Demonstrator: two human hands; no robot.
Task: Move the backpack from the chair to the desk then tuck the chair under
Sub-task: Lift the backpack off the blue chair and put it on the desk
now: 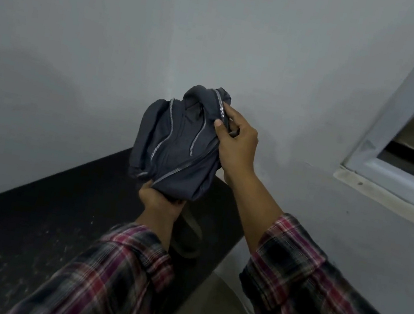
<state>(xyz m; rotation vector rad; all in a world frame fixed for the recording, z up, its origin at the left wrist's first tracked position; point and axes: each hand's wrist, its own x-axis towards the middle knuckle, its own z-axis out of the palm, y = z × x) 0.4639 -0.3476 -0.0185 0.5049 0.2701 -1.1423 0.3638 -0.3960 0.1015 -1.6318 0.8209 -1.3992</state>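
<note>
currently: backpack (178, 146), grey, limp, held above the desk (33, 209), not resting on it; left hand (158, 199) clutching its bottom, right hand (233, 142) pinching its top; step: placing; next: lower, release, then the chair, unseen.

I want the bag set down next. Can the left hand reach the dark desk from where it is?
Probably yes: the left hand grips the backpack from below, right above the desk, and nothing lies between them.

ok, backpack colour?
Dark grey backpack with silver zips, held over the black desk. Head view.
</note>
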